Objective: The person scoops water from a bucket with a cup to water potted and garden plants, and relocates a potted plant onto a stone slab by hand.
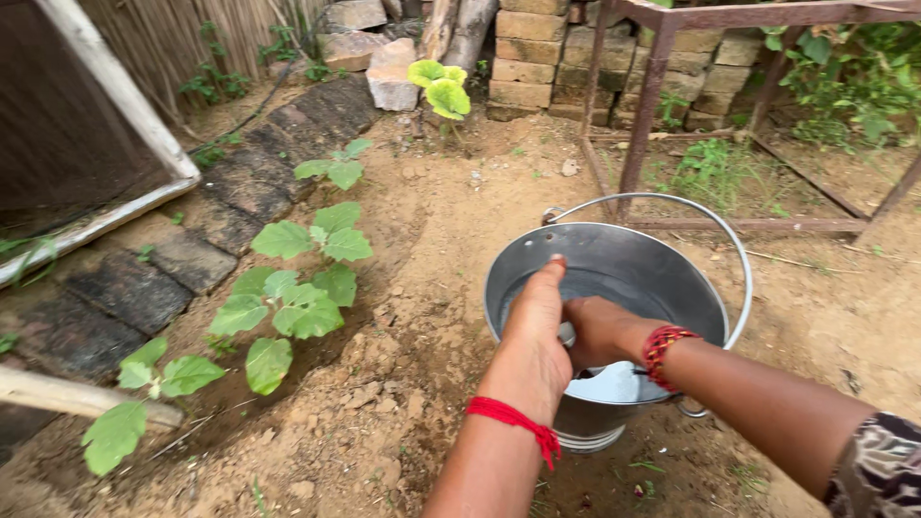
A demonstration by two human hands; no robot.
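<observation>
You stand on bare, lumpy brown soil (422,240) in a garden yard, with one metal bucket (662,278) set on it just in front of you. Left of the bucket runs a row of dark paving stones (134,293), and between them and the bucket grow a few broad-leaved seedlings (297,302). Behind the bucket stand a brick stack (523,58) and one rusty metal frame (652,86). The bucket holds water (624,384), and its one wire handle (672,206) lies back over the far rim. Your left hand (532,331) reaches over the near rim, fingers extended, its grip open. Your right hand (600,331) is inside the bucket, curled closed around something I cannot make out. Each wrist wears one red band (513,417).
</observation>
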